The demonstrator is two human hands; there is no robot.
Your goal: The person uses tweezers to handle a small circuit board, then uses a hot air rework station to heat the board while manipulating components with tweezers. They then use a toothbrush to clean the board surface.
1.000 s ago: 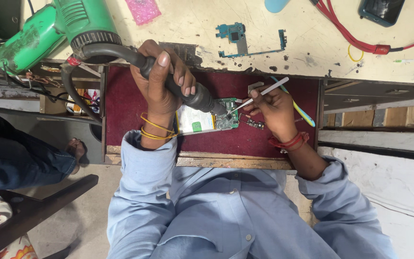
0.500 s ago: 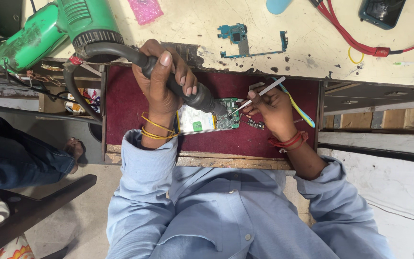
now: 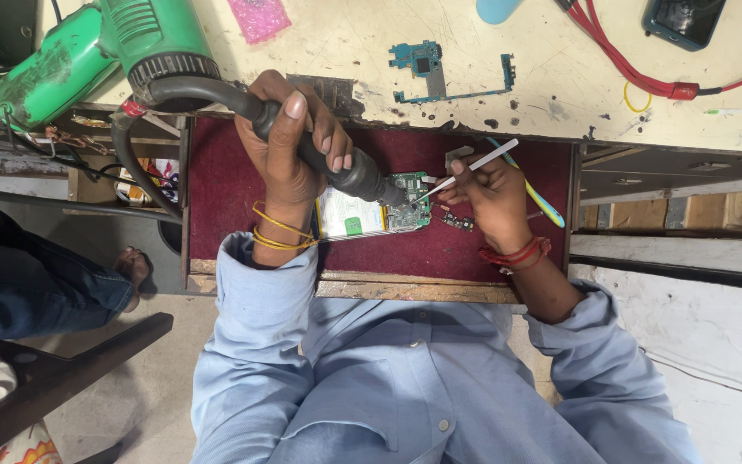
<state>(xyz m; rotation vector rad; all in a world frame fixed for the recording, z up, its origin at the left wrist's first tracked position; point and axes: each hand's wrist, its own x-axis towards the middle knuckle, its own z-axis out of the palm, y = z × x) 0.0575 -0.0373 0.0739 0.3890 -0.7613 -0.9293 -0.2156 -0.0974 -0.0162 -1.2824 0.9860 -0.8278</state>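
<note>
**Maroon drawer: hot-air nozzle and tweezers on an opened phone**

Maroon felt lines the open drawer [image 3: 216,172] where I see both hands at work. Left hand [image 3: 289,146] is closed around the black hot-air handle [image 3: 337,167], nozzle tip down on the green circuit board of the opened phone [image 3: 371,210], which lies mid-drawer. Right hand [image 3: 495,193] pinches white tweezers [image 3: 470,167], tip touching the same board just beside the nozzle. Hose runs far-left to the green hot-air station [image 3: 96,47] on the bench [image 3: 345,43]. Blue bare board [image 3: 427,64] lies on the bench, well apart. Red cable [image 3: 637,77] far right.
</note>
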